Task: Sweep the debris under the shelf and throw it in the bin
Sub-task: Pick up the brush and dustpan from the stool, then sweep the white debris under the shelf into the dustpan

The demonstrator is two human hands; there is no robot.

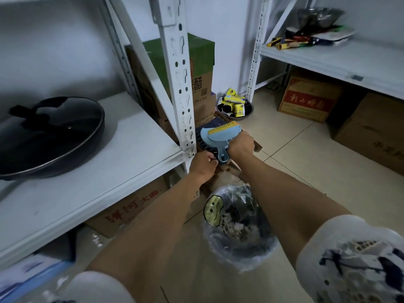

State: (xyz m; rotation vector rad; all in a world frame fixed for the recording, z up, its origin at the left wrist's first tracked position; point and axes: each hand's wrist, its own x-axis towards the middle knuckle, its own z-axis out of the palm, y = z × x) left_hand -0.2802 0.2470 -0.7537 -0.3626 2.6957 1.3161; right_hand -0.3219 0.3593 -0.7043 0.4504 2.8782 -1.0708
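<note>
Dustpan (215, 136) gripped by right hand (240, 144); left hand (203, 164) pinches handle tip; bin (238, 226) below.

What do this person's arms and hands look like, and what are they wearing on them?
Both forearms are bare, and the left hand and right hand wear no gloves. Short white sleeves end at the upper arms; the right sleeve carries a dark blue printed pattern. No watch or rings visible.
</note>
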